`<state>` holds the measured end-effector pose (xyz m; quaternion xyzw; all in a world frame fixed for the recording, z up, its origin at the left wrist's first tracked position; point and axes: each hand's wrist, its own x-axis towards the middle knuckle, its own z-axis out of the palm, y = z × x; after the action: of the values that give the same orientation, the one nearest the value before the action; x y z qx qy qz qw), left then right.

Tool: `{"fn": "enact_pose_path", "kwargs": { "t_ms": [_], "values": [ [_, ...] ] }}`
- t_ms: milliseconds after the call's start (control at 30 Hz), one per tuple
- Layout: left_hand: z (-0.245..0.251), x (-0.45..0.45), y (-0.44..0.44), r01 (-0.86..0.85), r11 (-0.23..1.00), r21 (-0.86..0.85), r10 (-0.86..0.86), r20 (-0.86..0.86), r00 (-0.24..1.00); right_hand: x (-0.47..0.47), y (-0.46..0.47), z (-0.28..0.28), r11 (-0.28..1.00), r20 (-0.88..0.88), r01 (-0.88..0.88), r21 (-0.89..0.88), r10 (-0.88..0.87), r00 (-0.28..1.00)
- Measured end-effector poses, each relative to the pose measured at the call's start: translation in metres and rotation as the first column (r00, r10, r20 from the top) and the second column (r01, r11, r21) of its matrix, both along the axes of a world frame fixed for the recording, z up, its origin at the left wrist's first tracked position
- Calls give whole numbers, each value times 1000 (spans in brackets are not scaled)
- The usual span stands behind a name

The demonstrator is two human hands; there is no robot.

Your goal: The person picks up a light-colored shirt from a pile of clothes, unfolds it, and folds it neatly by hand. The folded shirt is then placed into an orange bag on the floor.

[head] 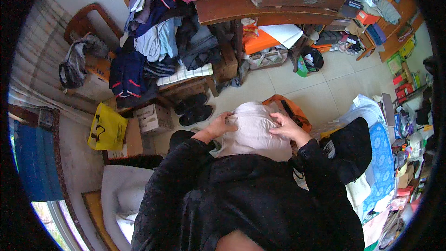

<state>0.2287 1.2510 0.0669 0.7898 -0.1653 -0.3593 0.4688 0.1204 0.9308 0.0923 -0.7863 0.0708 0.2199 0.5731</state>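
Observation:
A pale pinkish-white cloth garment lies bunched over the lap in front of me, its far edge rounded. My left hand grips its left side between thumb and fingers. On the opposite side, my right hand pinches a fold near the upper right edge. Black sleeves cover both arms. Part of an orange bag shows just beyond my right hand. What lies beneath the cloth is hidden.
Clothes are heaped on a wooden bench at the upper left. Black shoes and a white carton stand on the tiled floor. A yellow bag is at the left. To the right are a black cloth item and blue patterned fabric.

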Motion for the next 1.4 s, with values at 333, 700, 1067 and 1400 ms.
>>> {"fn": "enact_pose_path", "kwargs": {
  "t_ms": [333,700,1067,1400],
  "values": [
    [4,0,6,-83,991,-100,71,-119,990,6,-10,-17,999,68,-12,-42,15,998],
    [46,8,16,-171,939,-297,77,-304,950,19,-27,51,998,19,-9,-70,10,1000],
    [30,-25,8,-233,963,133,268,-523,809,-2,0,-5,902,-255,396,170,-348,902],
    [-5,-35,22,-339,941,-23,149,-869,472,-25,24,12,741,-614,532,411,-207,762]
  ]
}}
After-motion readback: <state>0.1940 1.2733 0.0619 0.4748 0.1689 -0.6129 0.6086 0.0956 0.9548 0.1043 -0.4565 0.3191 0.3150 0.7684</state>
